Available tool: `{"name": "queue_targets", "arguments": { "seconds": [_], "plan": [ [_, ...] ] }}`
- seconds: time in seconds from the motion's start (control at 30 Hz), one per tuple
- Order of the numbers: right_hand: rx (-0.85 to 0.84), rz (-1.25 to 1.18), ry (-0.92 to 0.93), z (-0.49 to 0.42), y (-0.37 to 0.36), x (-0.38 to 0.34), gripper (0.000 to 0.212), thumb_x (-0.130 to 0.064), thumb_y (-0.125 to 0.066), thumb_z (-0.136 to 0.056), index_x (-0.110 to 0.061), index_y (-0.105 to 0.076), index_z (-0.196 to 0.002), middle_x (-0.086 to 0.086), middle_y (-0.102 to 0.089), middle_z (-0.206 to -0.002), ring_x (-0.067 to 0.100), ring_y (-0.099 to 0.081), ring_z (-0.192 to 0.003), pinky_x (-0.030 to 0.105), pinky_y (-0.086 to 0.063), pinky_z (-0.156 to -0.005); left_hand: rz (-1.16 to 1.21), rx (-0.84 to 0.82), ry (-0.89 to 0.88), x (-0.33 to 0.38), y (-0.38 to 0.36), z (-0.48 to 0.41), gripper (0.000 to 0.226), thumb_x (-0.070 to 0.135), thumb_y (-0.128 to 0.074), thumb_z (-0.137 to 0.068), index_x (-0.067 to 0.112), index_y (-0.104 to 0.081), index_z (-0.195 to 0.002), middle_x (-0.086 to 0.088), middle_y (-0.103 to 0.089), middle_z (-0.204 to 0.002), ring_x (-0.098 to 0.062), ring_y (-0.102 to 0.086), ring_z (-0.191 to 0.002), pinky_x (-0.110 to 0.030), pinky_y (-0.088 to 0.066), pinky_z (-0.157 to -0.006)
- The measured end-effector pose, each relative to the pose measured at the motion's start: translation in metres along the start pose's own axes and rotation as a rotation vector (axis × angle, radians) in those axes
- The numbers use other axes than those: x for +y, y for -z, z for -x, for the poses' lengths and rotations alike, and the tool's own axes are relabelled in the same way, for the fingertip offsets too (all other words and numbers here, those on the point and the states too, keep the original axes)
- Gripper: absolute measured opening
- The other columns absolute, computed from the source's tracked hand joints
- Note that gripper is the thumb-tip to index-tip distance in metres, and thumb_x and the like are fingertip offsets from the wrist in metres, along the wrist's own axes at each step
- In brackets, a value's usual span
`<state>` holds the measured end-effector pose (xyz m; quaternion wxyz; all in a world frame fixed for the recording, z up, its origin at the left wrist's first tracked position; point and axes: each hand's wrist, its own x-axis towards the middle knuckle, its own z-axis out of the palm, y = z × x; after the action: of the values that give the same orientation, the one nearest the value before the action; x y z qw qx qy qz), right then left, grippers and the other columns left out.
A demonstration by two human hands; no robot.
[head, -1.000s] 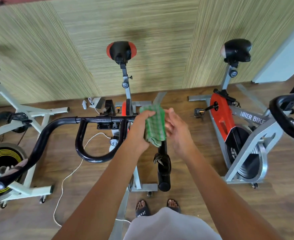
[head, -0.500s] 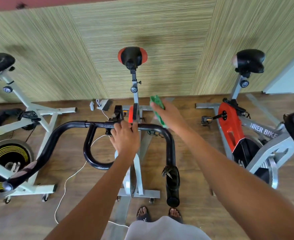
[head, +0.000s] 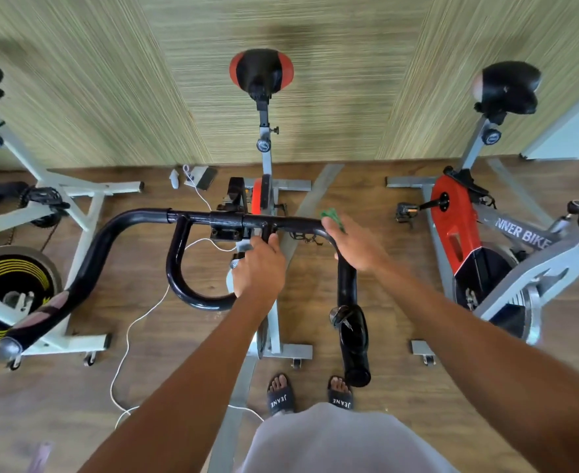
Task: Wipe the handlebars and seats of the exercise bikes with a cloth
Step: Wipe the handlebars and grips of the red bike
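Observation:
I stand in front of the middle exercise bike, whose black handlebar point(head: 138, 216) curves across the view. My left hand point(head: 259, 268) grips the inner loop of the bar near its centre clamp. My right hand point(head: 354, 245) lies over the bar's right bend, pressing the green cloth point(head: 332, 216) against it; only a corner of the cloth shows past my fingers. The bike's black and red seat point(head: 261, 71) stands farther back by the wall.
A white bike point(head: 42, 199) with a yellow-striped flywheel stands on the left. On the right is a red and grey bike point(head: 458, 227) with a black seat point(head: 506, 87). A white cable point(head: 127, 336) trails over the wooden floor. My sandalled feet point(head: 281, 394) are below.
My right hand took the cloth from my left and brought it down onto the handlebar's right bend. My left hand moved to the bar's centre and took hold.

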<state>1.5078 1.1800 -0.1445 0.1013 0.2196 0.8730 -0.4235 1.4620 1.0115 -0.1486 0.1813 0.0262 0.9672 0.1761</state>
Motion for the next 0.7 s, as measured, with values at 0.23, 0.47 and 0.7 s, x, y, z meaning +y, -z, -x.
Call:
{"name": "queue_targets", "arguments": {
  "seconds": [0.23,0.47,0.7],
  "plan": [
    [0.075,-0.912,-0.565,0.083,-0.028,0.006,0.050,-0.050,-0.036,-0.105,-0.008,-0.062,-0.109,0.014,-0.068,-0.094,0.024,-0.063,-0.074,0.044,-0.054,-0.083,0.027,-0.019,-0.006,-0.003,-0.001,-0.001,0.057,0.047,-0.015,-0.105,0.005,-0.044,-0.130,-0.023,-0.060,-0.125,-0.042,-0.056,-0.115,-0.048,-0.041,-0.089],
    [0.002,-0.647,-0.633,0.131,-0.033,-0.006,0.034,-0.043,-0.032,-0.107,-0.018,-0.052,-0.118,0.008,-0.060,-0.111,0.023,-0.058,-0.103,0.040,-0.048,-0.094,0.038,-0.030,-0.020,-0.002,0.002,0.002,0.057,0.047,-0.016,-0.105,0.004,-0.042,-0.133,-0.023,-0.057,-0.129,-0.042,-0.053,-0.119,-0.047,-0.040,-0.093],
    [-0.103,-0.409,-0.602,0.146,-0.021,-0.021,0.040,-0.040,-0.032,-0.107,-0.013,-0.061,-0.104,0.012,-0.064,-0.112,0.027,-0.060,-0.105,0.044,-0.046,-0.101,0.026,-0.039,-0.020,-0.004,0.004,0.004,0.058,0.047,-0.015,-0.105,0.005,-0.042,-0.135,-0.022,-0.057,-0.129,-0.042,-0.053,-0.118,-0.047,-0.039,-0.092]
  ]
}}
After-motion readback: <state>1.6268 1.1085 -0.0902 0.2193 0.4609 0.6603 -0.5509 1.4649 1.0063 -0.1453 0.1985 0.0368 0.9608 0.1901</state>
